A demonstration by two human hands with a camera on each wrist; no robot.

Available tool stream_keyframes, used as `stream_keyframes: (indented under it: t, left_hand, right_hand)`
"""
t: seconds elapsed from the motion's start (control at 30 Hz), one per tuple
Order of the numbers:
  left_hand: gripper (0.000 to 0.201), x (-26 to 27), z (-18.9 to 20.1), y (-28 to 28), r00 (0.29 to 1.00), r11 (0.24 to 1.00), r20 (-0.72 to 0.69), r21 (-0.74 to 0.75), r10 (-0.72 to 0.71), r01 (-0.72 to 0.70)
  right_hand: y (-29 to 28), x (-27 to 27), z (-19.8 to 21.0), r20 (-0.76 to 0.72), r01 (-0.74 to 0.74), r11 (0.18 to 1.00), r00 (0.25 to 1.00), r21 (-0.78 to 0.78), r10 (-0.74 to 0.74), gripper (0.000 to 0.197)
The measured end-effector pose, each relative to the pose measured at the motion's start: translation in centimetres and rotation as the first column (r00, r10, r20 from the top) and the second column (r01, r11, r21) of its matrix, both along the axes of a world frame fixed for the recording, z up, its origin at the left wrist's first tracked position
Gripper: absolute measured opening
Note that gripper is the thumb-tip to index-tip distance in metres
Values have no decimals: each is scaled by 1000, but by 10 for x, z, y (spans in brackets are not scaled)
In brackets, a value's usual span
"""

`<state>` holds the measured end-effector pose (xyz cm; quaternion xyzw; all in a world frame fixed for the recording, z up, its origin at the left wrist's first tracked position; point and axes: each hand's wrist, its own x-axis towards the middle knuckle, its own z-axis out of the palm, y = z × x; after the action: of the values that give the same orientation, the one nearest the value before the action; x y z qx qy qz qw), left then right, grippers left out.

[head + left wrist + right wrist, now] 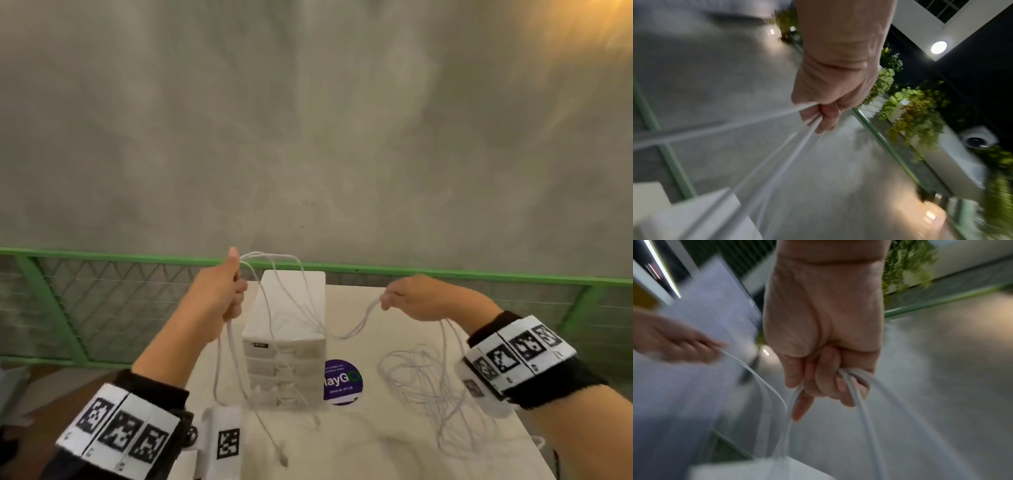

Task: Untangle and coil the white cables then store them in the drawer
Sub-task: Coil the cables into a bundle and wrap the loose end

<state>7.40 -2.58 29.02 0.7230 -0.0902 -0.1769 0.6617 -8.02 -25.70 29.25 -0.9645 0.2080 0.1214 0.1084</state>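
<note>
- Your left hand [219, 298] and right hand [416, 297] each grip white cables [301, 301], lifted over the drawer unit [291, 342].
- Pull apart hard and the knots may tighten, or the unit may tip.

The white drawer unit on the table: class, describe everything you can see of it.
The drawer unit is a small white plastic-looking tower standing upright on the pale table, near its far edge. Its front shows a stack of shallow drawers, all apparently closed, with a small dark label at the top left. White cables drape over its top and down its front, stretched between the left hand and right hand. A purple round sticker lies beside its base.
</note>
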Motion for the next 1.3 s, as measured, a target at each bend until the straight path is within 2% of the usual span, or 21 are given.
stream_keyframes:
  t: [0.07,0.17,0.27,0.3,0.37,0.47,0.57,0.63,0.7,0.77,0.83,0.9,0.93,0.97,1.0,1.07,1.17,1.23,1.27,1.3]
  left_hand:
    - [43,-28,-1,-22,984,988,104,56,-146,141]
    - [37,-56,-10,-43,929,946,238,224,-285,233]
    - [33,-61,-16,-46,877,882,285,391,-388,263]
    - [33,-58,-16,-42,883,879,276,406,-379,251]
    - [38,-40,-16,-30,935,915,232,364,-270,174]
    - [48,-9,-11,1,978,938,189,347,-86,16]
    - [49,16,-10,28,977,923,212,373,17,-97]
    - [46,25,-6,39,967,879,250,451,42,-155]
    - [29,31,-1,51,942,772,335,600,-6,-209]
    - [26,40,5,61,925,710,378,640,39,-292]
    - [29,42,9,65,933,727,358,629,43,-275]
    - [29,33,9,60,940,755,340,623,-23,-207]
    - [35,28,7,54,947,786,322,591,-22,-182]
    - [41,23,5,48,953,823,303,546,-17,-159]
    - [45,15,6,42,957,848,287,515,-30,-128]
    - [46,3,11,33,955,882,285,468,-85,-61]
    - [45,-10,17,28,938,897,302,442,-170,20]
    - [43,-13,18,27,927,894,298,442,-226,76]
    - [41,-12,17,29,926,898,296,430,-235,91]
    - [40,-12,17,31,926,902,300,422,-230,88]
  right_hand:
    - [40,16,13,50,-121,991,992,58,118,38]
    - [69,29,24,163,-250,966,958,73,235,33]
    - [64,29,25,247,-245,958,947,149,204,18]
    - [56,28,22,262,-220,957,950,187,168,13]
    - [28,22,11,303,-138,966,951,218,68,16]
    - [-27,-1,-7,416,83,961,889,263,-191,22]
    - [-79,-30,-30,418,309,939,841,150,-343,27]
    - [-104,-47,-44,428,456,883,779,114,-458,41]
    - [-124,-68,-52,407,615,787,707,50,-579,54]
    - [-136,-86,-55,363,723,690,655,-43,-663,63]
    - [-138,-87,-55,345,719,688,673,-99,-654,55]
    - [-124,-68,-50,321,636,767,747,-90,-582,39]
    - [-114,-56,-46,318,568,822,786,-32,-530,32]
    - [-104,-43,-39,352,487,868,798,99,-489,27]
    - [-92,-32,-29,413,390,881,780,267,-471,31]
    - [-70,-15,-1,566,160,833,665,529,-488,39]
    - [-54,-2,41,725,-14,787,397,617,-562,40]
    - [-61,1,53,727,4,751,248,660,-640,27]
    - [-68,1,51,699,83,729,229,679,-677,24]
    - [-75,0,46,666,204,712,253,672,-701,27]
